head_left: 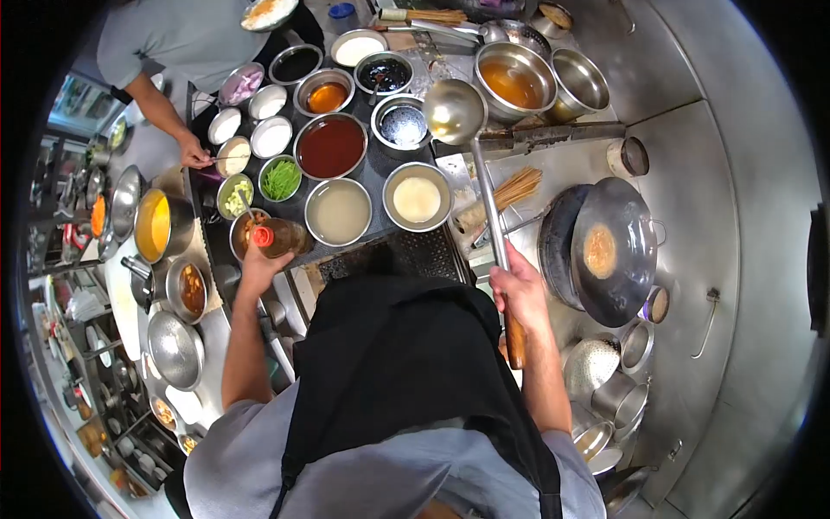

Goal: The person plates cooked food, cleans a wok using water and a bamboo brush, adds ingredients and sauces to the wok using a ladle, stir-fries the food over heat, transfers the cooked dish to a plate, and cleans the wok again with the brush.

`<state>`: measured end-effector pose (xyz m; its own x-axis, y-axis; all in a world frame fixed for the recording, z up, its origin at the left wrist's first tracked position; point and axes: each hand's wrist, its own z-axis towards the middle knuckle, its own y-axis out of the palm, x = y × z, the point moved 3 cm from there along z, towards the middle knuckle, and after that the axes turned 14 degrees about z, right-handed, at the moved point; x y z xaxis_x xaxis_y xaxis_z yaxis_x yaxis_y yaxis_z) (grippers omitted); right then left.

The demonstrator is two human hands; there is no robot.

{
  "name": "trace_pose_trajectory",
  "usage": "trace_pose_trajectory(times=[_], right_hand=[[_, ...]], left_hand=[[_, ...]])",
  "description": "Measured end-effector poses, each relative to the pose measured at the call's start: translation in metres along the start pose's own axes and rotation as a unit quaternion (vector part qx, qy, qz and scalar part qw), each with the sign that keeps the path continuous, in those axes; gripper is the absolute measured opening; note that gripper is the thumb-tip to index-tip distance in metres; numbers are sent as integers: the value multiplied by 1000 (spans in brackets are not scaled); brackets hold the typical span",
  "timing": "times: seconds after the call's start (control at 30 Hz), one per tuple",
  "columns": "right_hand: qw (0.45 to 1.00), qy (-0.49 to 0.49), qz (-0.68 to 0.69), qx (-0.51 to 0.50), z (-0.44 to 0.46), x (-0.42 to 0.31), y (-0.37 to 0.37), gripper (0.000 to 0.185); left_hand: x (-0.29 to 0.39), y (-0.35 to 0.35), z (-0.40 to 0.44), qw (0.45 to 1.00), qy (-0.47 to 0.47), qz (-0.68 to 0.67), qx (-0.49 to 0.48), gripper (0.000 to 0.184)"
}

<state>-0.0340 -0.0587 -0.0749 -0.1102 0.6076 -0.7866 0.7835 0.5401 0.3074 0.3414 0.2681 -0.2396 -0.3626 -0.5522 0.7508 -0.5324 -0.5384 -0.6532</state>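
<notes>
Handling step: judged as managing a ladle [488, 195] and a bottle [292, 239] together; any next move calls for clearance over the bowls [447, 195].
Wooden grip [516, 344]: nearest end of the ladle.
Right hand [520, 295]: closed around the metal shaft.
Left hand [254, 272]: curled closed on the bottle.
Bottle: left, near the bowls, red cap [263, 235] leftward; upright or tilted, cannot tell.
Ladle axis: near to far, cup [456, 112] pointing far, slightly left.

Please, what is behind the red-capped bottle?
Behind the bottle, near your left hand, part of a bowl with brownish food shows. The bottle and hand cover the rest, so its whole contents cannot be seen.
</notes>
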Motion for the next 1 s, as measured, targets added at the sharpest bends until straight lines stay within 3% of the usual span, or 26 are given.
trace_pose_trajectory(times=[0.07, 0.13, 0.2, 0.27, 0.4, 0.57, 0.67, 1.0], right_hand=[[999, 11, -31, -6, 24, 0, 18, 66], [997, 22, -70, -6, 44, 4, 30, 66], [996, 38, -86, 4, 57, 3, 43, 64], [994, 46, -102, 15, 67, 6, 51, 64], [989, 64, -129, 43, 79, 8, 63, 63], [986, 78, -138, 59, 86, 9, 69, 65], [986, 83, -134, 56, 88, 9, 72, 65], [993, 102, -32, 51, 81, -4, 82, 68]], left_hand=[[28, -46, 15, 985, -11, 78, -154, 70], [40, -78, 40, 957, -29, 163, -238, 65], [47, -94, 67, 965, -114, 40, -232, 45], [69, -103, 97, 966, 42, 199, -161, 39], [125, -87, 135, 965, 119, 177, -151, 35], [168, -60, 165, 966, 145, 108, -184, 31], [168, -44, 186, 950, 214, 136, -180, 29], [187, -3, 244, 949, 208, 106, -214, 20]])
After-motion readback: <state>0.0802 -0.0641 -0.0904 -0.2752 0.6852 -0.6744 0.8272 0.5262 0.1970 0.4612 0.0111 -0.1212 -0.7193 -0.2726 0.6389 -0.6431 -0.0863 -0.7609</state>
